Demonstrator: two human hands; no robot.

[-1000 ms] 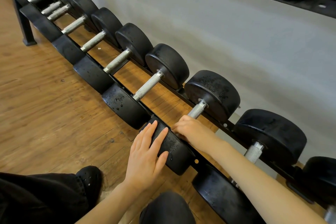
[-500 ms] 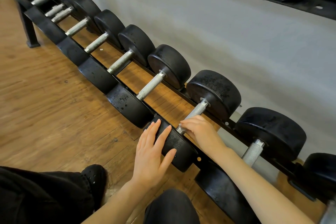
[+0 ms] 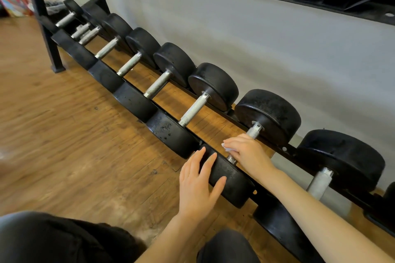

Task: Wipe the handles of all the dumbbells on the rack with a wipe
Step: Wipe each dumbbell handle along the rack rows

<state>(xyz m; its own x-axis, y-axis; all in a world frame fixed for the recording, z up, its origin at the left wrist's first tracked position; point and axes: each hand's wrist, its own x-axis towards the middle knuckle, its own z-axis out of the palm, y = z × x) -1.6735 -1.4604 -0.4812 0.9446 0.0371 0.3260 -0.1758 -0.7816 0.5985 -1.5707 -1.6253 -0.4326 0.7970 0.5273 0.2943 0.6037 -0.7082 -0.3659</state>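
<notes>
A row of black dumbbells with knurled metal handles lies on the low rack [image 3: 286,149], running from far left to near right. My right hand [image 3: 245,151] is curled round the handle [image 3: 253,131] of one dumbbell, with a white wipe [image 3: 226,147] showing under its fingers. My left hand [image 3: 197,183] lies flat with straight fingers on that dumbbell's near black head [image 3: 233,179]. The neighbouring handle to the left [image 3: 193,110] is bare, as is the one on the right [image 3: 319,183].
A black rack upright [image 3: 46,28] stands at the far left on the wooden floor [image 3: 64,145]. A grey wall [image 3: 256,38] runs behind the rack, and an upper shelf [image 3: 320,2] holds more black weights. My dark-trousered knees [image 3: 53,239] are at the bottom edge.
My right hand has slid along the handle away from the near head, toward the far head, and the white wipe now shows. The left hand stays on the near head.
</notes>
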